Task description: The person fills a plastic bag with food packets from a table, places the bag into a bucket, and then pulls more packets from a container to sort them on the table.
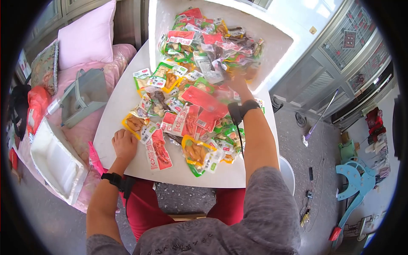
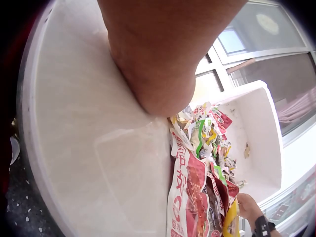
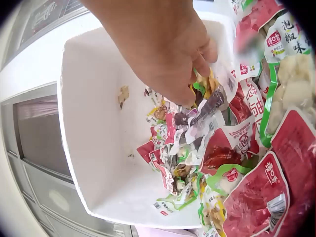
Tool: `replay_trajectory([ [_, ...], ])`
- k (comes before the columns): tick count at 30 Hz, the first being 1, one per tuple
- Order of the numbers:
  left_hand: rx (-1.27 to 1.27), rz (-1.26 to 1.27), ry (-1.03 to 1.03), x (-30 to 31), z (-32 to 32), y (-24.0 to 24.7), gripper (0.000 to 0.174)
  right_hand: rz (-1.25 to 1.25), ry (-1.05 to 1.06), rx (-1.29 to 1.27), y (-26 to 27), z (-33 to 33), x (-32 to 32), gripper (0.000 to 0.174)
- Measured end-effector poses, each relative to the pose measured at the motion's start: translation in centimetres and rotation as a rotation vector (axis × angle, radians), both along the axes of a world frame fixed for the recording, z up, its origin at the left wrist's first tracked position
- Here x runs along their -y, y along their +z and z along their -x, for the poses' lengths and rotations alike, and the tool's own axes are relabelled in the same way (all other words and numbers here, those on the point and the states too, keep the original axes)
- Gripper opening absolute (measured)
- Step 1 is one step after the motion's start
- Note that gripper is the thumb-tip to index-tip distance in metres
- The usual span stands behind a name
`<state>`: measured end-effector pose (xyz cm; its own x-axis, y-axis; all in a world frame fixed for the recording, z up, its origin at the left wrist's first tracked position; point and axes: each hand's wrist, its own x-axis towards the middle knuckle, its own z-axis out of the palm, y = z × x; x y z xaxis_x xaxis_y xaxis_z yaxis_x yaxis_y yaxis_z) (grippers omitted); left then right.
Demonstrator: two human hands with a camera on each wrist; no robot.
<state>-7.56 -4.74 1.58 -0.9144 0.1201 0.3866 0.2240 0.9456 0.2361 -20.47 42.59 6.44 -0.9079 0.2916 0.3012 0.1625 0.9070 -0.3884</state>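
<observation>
Many sealed food packets, red, green and yellow, lie heaped from a white foam box (image 1: 272, 42) onto the white table (image 1: 110, 123). My right hand (image 1: 240, 87) is at the box's open side; in the right wrist view this hand (image 3: 168, 54) has its fingers curled onto a yellow-and-green packet (image 3: 211, 85), beside a packet with dark contents (image 3: 210, 106). Loosely curled, my left hand (image 1: 125, 143) rests on the table, left of a red-and-white packet (image 1: 158, 151), and holds nothing. Its fingers are hidden in the left wrist view.
Left of the table, a pink-covered seat holds a grey-green basket (image 1: 87, 100), a white foam lid or tray (image 1: 57, 163) and a pink pillow (image 1: 87, 36). A white bucket (image 1: 287, 174) stands by the table's right edge. A mop (image 1: 321, 117) and cables are on the floor.
</observation>
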Motion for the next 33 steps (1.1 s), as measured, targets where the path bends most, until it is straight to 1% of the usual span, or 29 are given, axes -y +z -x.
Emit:
replay_trajectory([
  [1,-0.001,-0.001,-0.004,-0.1,0.0,0.0,0.014,-0.025,-0.024,0.197,-0.5,1.2,0.0,0.069],
  [2,-0.005,-0.004,-0.006,-0.1,0.1,0.0,0.014,-0.020,-0.063,0.237,-1.2,1.9,0.1,0.068],
  [4,-0.010,-0.012,-0.011,0.0,0.1,-0.1,0.014,-0.016,-0.142,0.322,0.5,0.7,3.2,0.066],
  [5,-0.023,-0.016,-0.017,0.0,0.1,-0.1,0.015,-0.071,-0.171,0.364,0.2,1.2,3.4,0.061],
  [8,-0.025,-0.023,-0.023,0.0,-0.1,0.1,0.016,-0.155,-0.215,0.385,0.2,1.5,3.7,0.050],
  [9,-0.013,-0.020,-0.021,0.0,0.0,0.2,0.016,-0.160,-0.225,0.309,0.1,1.4,3.6,0.039],
  [12,0.007,-0.028,-0.023,0.0,0.0,0.2,0.016,-0.114,-0.208,0.238,1.0,0.2,2.9,0.036],
  [13,0.007,-0.034,-0.024,0.0,0.0,0.2,0.016,0.052,-0.195,0.247,1.3,0.3,2.0,0.035],
  [16,-0.016,-0.027,-0.016,0.1,0.0,0.0,0.017,0.099,-0.087,-0.093,2.7,-1.6,1.5,0.033],
  [17,-0.001,-0.019,-0.015,0.1,-0.1,0.0,0.017,0.110,-0.045,-0.154,3.5,-2.6,1.4,0.032],
  [20,0.013,-0.015,-0.009,0.2,-0.2,0.2,0.018,0.089,0.155,-0.308,7.6,-7.2,5.2,0.033],
  [23,-0.003,-0.048,-0.002,0.2,-0.2,-0.2,0.018,0.114,0.320,-0.219,8.6,-10.9,9.6,0.035],
  [24,0.003,-0.052,0.001,0.3,-0.1,-0.2,0.018,0.041,0.380,-0.240,8.8,-11.9,11.7,0.033],
  [26,0.003,-0.074,0.008,0.5,-0.2,-0.6,0.018,-0.104,0.306,-0.165,8.2,-13.2,15.9,0.033],
  [28,-0.015,-0.109,0.012,0.8,-0.3,-0.8,0.018,-0.192,0.258,-0.155,7.5,-13.7,19.9,0.032],
  [29,0.022,-0.163,-0.001,1.2,-0.3,-0.8,0.017,-0.235,0.229,-0.146,6.9,-13.9,21.4,0.031],
  [31,0.102,-0.270,-0.035,1.6,-0.8,-0.7,0.016,-0.401,0.274,-0.278,4.1,-13.4,22.9,0.031],
  [32,0.048,-0.298,-0.071,1.8,-1.5,-0.8,0.015,-0.477,0.293,-0.345,2.7,-13.1,23.4,0.030],
  [33,-0.007,-0.320,-0.106,2.3,-2.2,-0.9,0.015,-0.408,0.339,-0.304,2.9,-14.1,24.7,0.028],
])
